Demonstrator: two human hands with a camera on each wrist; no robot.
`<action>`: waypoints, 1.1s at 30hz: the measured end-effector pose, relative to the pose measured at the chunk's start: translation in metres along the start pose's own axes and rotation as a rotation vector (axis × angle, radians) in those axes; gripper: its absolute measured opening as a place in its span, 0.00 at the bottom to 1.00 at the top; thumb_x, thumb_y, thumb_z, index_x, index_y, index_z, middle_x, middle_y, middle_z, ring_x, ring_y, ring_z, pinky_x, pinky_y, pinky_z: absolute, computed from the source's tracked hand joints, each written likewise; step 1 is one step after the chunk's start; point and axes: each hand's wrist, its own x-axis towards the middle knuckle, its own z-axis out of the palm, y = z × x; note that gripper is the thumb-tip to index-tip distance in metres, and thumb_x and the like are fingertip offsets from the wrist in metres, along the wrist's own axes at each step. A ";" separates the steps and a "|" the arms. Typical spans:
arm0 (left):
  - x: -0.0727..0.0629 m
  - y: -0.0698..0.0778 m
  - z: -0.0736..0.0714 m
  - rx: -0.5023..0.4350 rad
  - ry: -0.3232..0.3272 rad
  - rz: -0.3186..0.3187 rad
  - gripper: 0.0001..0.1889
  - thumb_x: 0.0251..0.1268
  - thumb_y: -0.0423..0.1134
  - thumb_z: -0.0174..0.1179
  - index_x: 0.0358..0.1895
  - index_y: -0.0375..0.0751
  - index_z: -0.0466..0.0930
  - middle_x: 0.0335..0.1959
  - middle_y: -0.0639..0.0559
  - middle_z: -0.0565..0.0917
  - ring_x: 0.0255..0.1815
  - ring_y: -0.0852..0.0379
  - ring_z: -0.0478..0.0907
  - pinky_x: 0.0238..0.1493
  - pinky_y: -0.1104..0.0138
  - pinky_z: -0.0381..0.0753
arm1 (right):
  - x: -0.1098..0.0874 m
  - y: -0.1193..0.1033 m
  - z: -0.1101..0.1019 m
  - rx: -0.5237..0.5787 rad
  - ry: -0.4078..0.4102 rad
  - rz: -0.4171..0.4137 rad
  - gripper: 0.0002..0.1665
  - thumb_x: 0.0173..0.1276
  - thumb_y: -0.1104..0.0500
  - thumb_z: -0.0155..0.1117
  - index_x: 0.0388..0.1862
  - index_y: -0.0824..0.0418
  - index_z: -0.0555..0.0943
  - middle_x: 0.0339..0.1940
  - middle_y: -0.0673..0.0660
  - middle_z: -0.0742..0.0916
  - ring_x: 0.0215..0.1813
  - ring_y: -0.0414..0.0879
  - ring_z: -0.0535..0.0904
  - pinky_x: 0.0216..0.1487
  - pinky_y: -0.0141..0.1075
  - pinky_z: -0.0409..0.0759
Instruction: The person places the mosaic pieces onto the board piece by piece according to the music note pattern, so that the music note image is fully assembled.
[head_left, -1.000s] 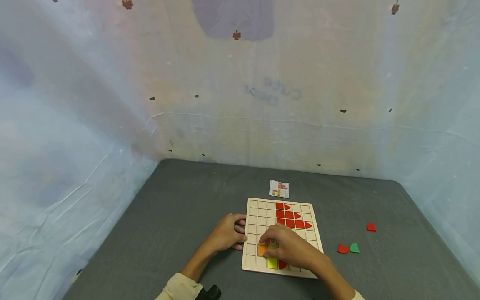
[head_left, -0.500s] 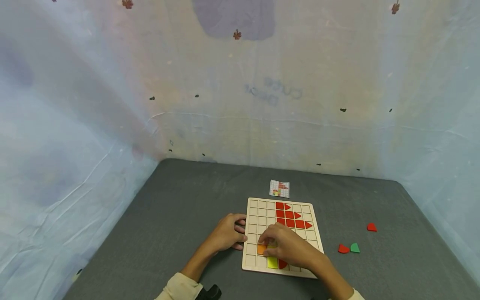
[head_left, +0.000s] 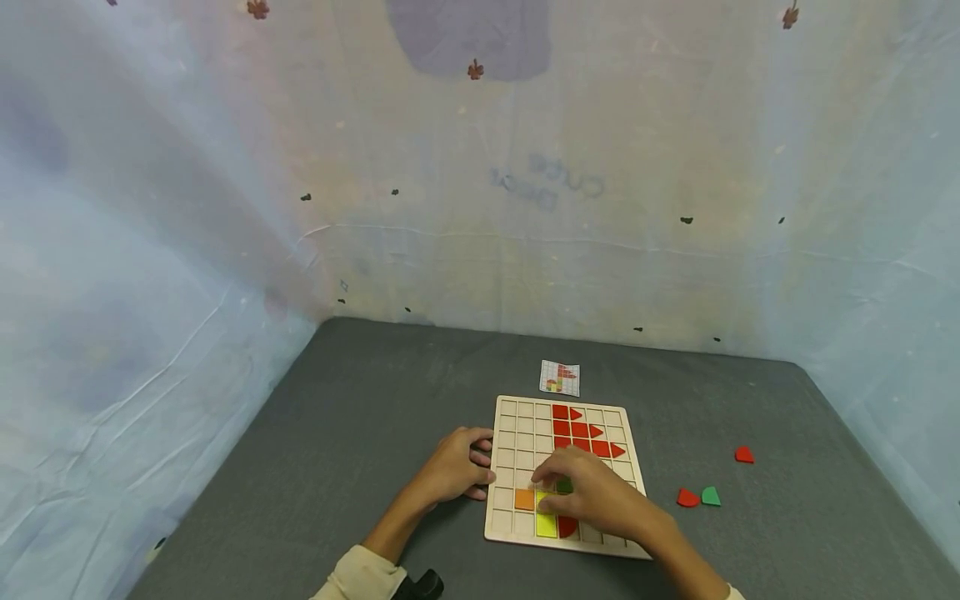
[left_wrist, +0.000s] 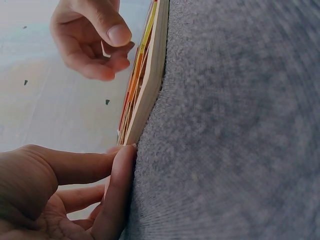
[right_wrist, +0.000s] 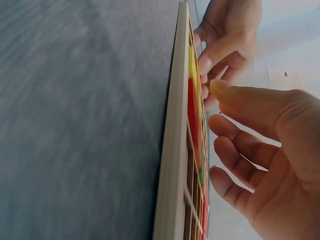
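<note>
The wooden grid board (head_left: 510,525) lies flat on the table, with three rows of red tiles (head_left: 580,430) toward its far side. Nearer me sit an orange square (head_left: 524,499), yellow tiles (head_left: 546,525), a red rounded tile (head_left: 567,527) and a dark green tile (head_left: 564,484), partly covered by my right hand. My left hand (head_left: 453,467) rests beside the board, thumb and fingertips touching its left edge. Over the yellow and green tiles hovers my right hand (head_left: 596,492); the right wrist view shows its thumb (right_wrist: 245,100) and fingers apart, nothing between them.
A small printed card (head_left: 559,377) with a coloured pattern lies beyond the board. To the right, a red piece (head_left: 687,497) and a green piece (head_left: 710,496) lie side by side, and another red piece (head_left: 744,454) is farther back. Fabric hangs behind the grey table (head_left: 360,400).
My right hand has shifted slightly right over the board, uncovering more of the orange square and yellow tiles; the green tile shows between its fingers. My left hand stays in place.
</note>
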 end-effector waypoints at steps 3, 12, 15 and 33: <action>0.000 0.000 0.000 0.000 0.001 -0.002 0.35 0.59 0.20 0.70 0.72 0.27 0.72 0.55 0.40 0.76 0.48 0.50 0.81 0.28 0.60 0.92 | -0.006 0.004 -0.005 -0.003 0.021 0.015 0.15 0.68 0.51 0.78 0.51 0.52 0.88 0.46 0.44 0.87 0.48 0.40 0.81 0.51 0.38 0.85; 0.000 0.001 -0.001 -0.009 -0.009 -0.003 0.35 0.59 0.20 0.70 0.72 0.27 0.73 0.56 0.40 0.76 0.49 0.49 0.81 0.29 0.60 0.93 | -0.031 0.023 -0.025 -0.029 0.132 0.004 0.15 0.66 0.53 0.80 0.49 0.55 0.89 0.43 0.46 0.88 0.44 0.40 0.82 0.44 0.36 0.86; 0.000 0.000 -0.001 -0.011 -0.010 0.001 0.35 0.59 0.20 0.70 0.72 0.27 0.72 0.56 0.40 0.76 0.49 0.49 0.81 0.29 0.60 0.93 | -0.041 0.030 -0.034 -0.047 0.178 0.005 0.13 0.67 0.53 0.79 0.49 0.54 0.89 0.43 0.45 0.87 0.43 0.39 0.81 0.41 0.34 0.85; -0.001 -0.001 -0.001 -0.024 -0.003 0.004 0.35 0.58 0.20 0.70 0.72 0.27 0.73 0.56 0.40 0.76 0.49 0.50 0.82 0.29 0.59 0.93 | -0.098 0.068 -0.056 -0.136 0.375 0.180 0.18 0.60 0.54 0.84 0.48 0.54 0.89 0.39 0.43 0.86 0.38 0.32 0.77 0.34 0.31 0.80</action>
